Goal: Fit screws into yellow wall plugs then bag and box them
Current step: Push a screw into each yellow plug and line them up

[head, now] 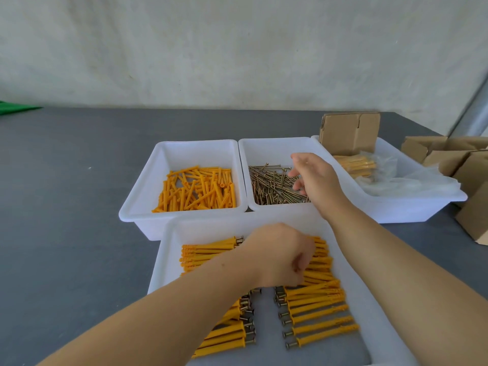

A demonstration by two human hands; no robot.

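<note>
Wall plugs [196,188] lie loose in the left rear bin [137,196]; screws [274,184] fill the middle bin [264,146]. Fitted plugs [317,310] lie in two rows in the near tray [169,247], screw heads facing the centre gap.

The right hand [313,175] hangs over the screws with fingers spread and relaxed, holding nothing visible. The left hand [280,253] is curled over the fitted rows; whether it grips a plug cannot be told, as the knuckles hide the fingertips.

Handling: the plugs are likely light, stiff plastic that rolls easily; pinch each at mid-shaft. The screws are thin, hard and pointed; take hold near the head.

Clearance: the bin walls touch one another, so lift clear of the rims when crossing. The right bin [412,207] holds bags [390,175] and a cardboard box [348,133]. The grey table [74,180] lies open to the left.
</note>
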